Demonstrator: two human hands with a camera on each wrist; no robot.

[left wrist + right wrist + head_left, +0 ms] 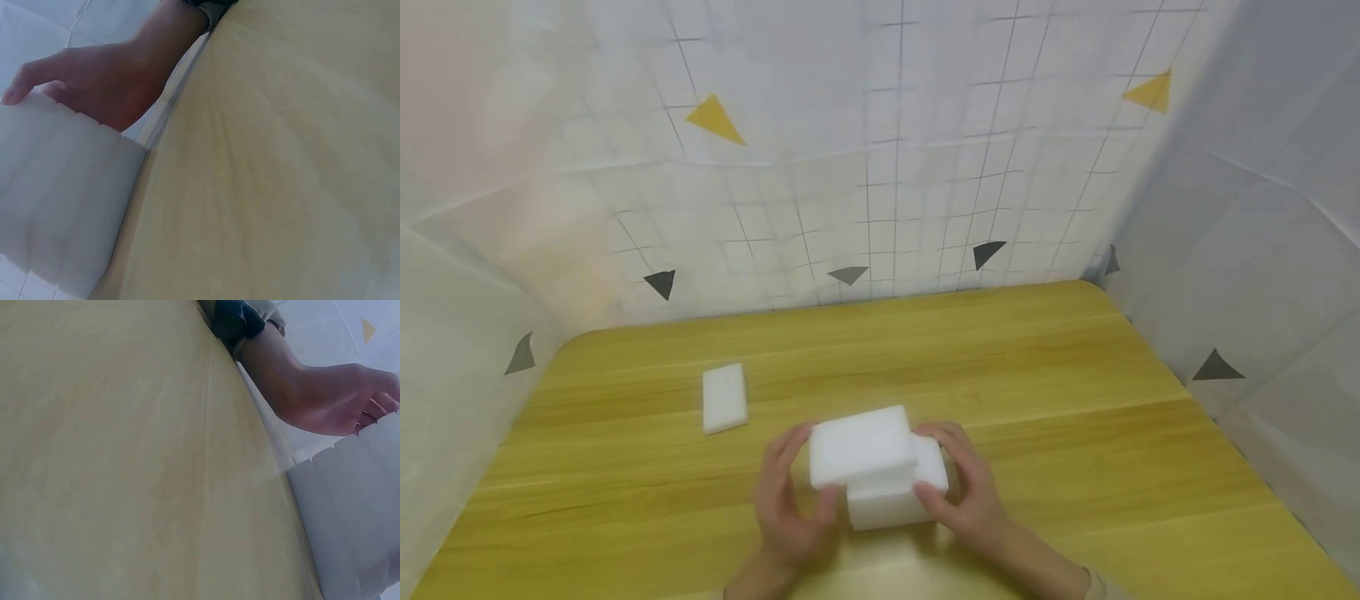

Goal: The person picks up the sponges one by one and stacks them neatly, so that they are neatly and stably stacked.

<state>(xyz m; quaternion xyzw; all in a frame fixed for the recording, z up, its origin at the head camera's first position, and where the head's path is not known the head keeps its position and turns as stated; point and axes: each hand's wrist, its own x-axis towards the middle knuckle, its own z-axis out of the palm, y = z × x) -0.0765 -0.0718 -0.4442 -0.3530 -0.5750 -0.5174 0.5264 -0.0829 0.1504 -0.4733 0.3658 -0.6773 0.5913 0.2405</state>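
Note:
In the head view, several white sponges (891,510) form a stack near the front middle of the table. A top sponge (861,446) lies over it, shifted to the left and turned slightly. My left hand (786,500) holds the top sponge's left end, fingers at the back corner and thumb at the front. At the other end my right hand (970,492) pinches the stack between thumb and fingers. Layered edges of the stacked sponges (69,194) show in the left wrist view, and the same stack (350,512) fills the lower right of the right wrist view.
Back left on the wood-grain table (1075,358), a single white sponge (725,398) lies flat. Pale sheeting (820,192) with grid lines and triangles rises behind the table, and further sheeting (1285,275) stands along the right side.

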